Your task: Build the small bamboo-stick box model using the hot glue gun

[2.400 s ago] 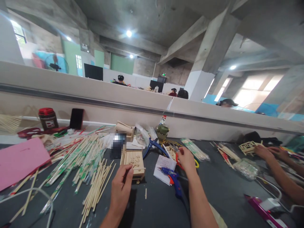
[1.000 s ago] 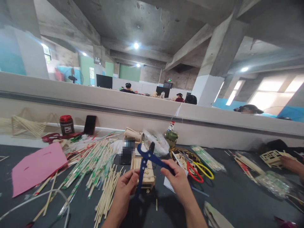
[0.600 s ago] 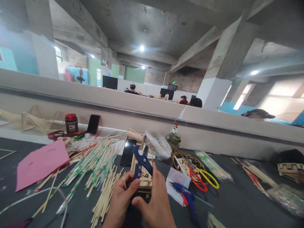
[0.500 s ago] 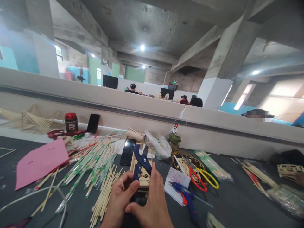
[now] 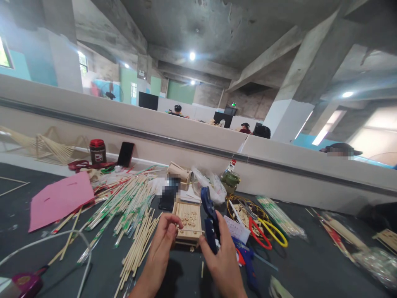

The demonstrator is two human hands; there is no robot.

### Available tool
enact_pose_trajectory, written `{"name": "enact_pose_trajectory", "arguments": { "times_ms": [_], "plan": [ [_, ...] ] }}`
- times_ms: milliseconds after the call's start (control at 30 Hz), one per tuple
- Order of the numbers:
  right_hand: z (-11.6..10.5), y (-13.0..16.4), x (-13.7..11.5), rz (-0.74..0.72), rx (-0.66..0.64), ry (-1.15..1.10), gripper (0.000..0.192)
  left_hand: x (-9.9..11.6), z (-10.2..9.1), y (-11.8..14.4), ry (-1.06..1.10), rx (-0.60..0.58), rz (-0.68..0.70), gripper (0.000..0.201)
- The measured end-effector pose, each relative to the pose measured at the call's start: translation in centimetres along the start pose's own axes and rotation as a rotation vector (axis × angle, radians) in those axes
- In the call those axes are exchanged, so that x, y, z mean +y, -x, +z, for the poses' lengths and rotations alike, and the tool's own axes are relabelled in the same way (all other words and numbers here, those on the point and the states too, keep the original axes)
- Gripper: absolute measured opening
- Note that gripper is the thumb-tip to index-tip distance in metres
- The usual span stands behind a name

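Chopsticks (image 5: 124, 207) lie heaped at the left of the dark surface (image 5: 310, 265), beside a pink sheet (image 5: 58, 200). Left hand (image 5: 163, 244) reaches up from below, fingers curled, pinching a thin stick (image 5: 189, 230) across the front of the small wooden box (image 5: 188, 219). Right hand (image 5: 221, 258), thumb up, grips the blue cutter (image 5: 210, 219) upright just beside the box. Yellow-and-red scissors (image 5: 266, 231) lie further right.

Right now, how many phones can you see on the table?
2: one phone leans on the wall beside the red-lidded jar; another, blurred, lies behind the wooden box. Clutter may hide more.
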State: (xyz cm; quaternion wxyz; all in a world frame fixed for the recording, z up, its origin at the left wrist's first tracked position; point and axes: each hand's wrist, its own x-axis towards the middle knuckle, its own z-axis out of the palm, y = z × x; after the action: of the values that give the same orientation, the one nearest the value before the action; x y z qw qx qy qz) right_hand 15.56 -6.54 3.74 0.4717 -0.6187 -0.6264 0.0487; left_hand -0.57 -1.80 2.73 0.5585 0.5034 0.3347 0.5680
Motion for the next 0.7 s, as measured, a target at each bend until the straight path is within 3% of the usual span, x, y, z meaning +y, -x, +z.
{"name": "enact_pose_trajectory", "arguments": {
  "times_ms": [100, 267, 700],
  "plan": [
    [-0.9, -0.1, 0.1, -0.115, -0.114, 0.032, 0.067, 0.8, -0.1, 0.2, -0.09, 0.083, 0.129, 0.037],
    [-0.6, 0.4, -0.6, -0.181, -0.237, 0.055, 0.085, 1.6, -0.6, 0.2, -0.205, 0.009, 0.265, 0.027],
    [-0.4, 0.5, -0.5, -0.182, -0.257, 0.057, 0.086, 2.4, -1.2, 0.0, -0.349, 0.013, 0.472, 0.014]
  ]
}}
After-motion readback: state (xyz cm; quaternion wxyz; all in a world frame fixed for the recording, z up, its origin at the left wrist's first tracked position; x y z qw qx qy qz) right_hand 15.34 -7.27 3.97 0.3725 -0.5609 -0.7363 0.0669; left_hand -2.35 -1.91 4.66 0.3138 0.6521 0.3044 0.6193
